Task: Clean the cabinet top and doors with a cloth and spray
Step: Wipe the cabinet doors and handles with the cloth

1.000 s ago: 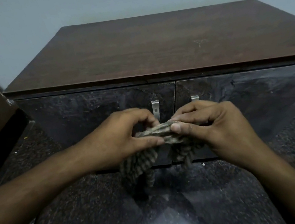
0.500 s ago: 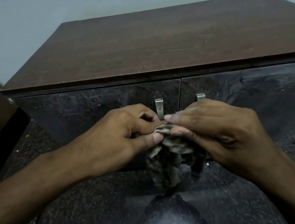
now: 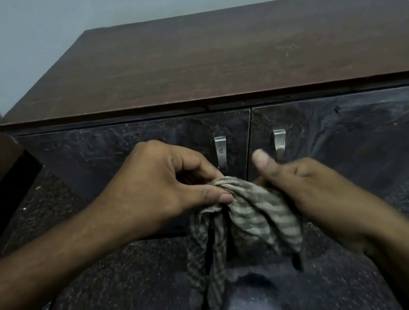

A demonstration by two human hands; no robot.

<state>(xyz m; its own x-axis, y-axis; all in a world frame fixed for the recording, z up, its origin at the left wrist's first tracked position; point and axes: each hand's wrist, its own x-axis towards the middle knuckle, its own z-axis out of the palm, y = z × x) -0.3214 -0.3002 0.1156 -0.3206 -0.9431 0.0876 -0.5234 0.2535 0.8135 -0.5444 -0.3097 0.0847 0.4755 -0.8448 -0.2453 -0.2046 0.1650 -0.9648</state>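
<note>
Since the earlier frames, both hands are drawing slightly apart and the cloth [image 3: 246, 218] is hanging lower and longer between them; the right thumb is now lifting clear and pointing up; the left hand [image 3: 160, 189] is pinching the cloth's top edge between thumb and curled fingers; the right hand [image 3: 309, 191] is cupping the striped folds from the side, though whether its hidden fingers are gripping I cannot tell; the cloth is dangling in front of the cabinet doors [image 3: 121, 152], just below the two metal handles [image 3: 222, 152]; above them the brown cabinet top [image 3: 208, 56] is lying bare; the glossy dark floor [image 3: 115, 305] is reflecting a light.
</note>
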